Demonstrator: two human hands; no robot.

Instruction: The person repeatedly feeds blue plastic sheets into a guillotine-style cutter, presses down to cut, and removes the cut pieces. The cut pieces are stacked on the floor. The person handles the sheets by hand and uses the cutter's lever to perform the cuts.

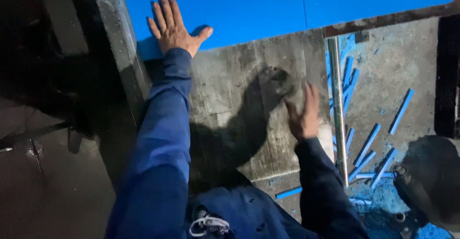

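Blue sheet [268,4] cut off by top edge; right hand [303,117] motion-blurred, fingers unclear.

Bright blue flat sheet [268,4], smooth and glossy, thin dark seam line across it, lying flat on the worn grey metal desk [239,90], near corner overhanging the left edge

Grimy workshop: worn steel cutting table [249,76], blue offcut strips [366,145] on the floor

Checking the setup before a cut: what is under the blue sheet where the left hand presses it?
The left hand lies flat on the blue sheet, whose near edge overlaps a worn grey metal table. Whatever supports the sheet farther back is covered.
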